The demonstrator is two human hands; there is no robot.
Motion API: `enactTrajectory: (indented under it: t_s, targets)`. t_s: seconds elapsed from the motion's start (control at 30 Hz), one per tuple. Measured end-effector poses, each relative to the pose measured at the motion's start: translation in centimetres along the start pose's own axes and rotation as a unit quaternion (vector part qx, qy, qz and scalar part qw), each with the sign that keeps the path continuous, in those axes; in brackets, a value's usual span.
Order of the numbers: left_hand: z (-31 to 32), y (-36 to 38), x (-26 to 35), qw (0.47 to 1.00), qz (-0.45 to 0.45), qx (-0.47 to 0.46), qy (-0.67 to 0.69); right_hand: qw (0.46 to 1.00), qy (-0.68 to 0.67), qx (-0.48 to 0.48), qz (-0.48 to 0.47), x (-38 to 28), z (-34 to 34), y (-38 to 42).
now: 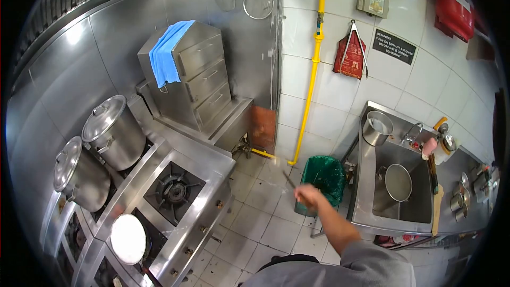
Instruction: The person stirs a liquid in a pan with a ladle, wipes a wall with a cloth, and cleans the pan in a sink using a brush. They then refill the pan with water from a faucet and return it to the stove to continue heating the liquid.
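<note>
My right hand (308, 197) is stretched forward over the floor, beside the green-lined bin (325, 172). Its fingers are closed around a thin, dark, stick-like utensil (288, 179) that points up and to the left; its exact kind does not show. My left hand is out of the picture. At the lower left, a round pan (128, 239) with a bright white inside sits on the stove (212, 154), and its dark handle runs toward the bottom edge.
Two lidded stockpots (121, 133) stand at the left. A steel drawer steamer (199, 69) carries a blue cloth (169, 50). To the right, a sink (366, 202) holds a pot (398, 183); another pot (377, 128) stands on its rim. A yellow pipe (313, 74) runs down the wall.
</note>
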State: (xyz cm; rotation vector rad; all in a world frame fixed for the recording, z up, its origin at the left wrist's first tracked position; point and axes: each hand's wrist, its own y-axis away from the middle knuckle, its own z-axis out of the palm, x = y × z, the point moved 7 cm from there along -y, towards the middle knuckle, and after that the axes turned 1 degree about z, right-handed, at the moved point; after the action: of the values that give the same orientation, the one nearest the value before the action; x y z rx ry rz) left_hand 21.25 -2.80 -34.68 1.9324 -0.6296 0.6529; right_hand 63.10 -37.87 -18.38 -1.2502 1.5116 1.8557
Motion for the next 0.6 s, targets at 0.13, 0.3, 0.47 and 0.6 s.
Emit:
enactTrajectory:
  t_s: [0.13, 0.3, 0.47, 0.6]
  targets:
    - [-0.9, 0.1, -0.5, 1.000, 0.003, -0.001, -0.002, 0.982, -0.050, -0.066, 0.170, 17.6, 3.0, 3.8]
    - [-2.0, 0.5, -2.3, 1.000, 0.008, -0.005, -0.003, 0.958, -0.100, -0.007, 0.270, 25.4, 4.8, 9.3]
    - [-3.7, 1.5, -5.1, 1.000, 0.017, -0.005, 0.002, 0.969, -0.069, -0.019, 0.236, 25.9, 6.8, 9.8]
    - [-5.3, 3.3, -8.7, 1.000, 0.014, 0.001, 0.010, 0.989, -0.023, -0.035, 0.141, 20.7, 10.8, 12.0]
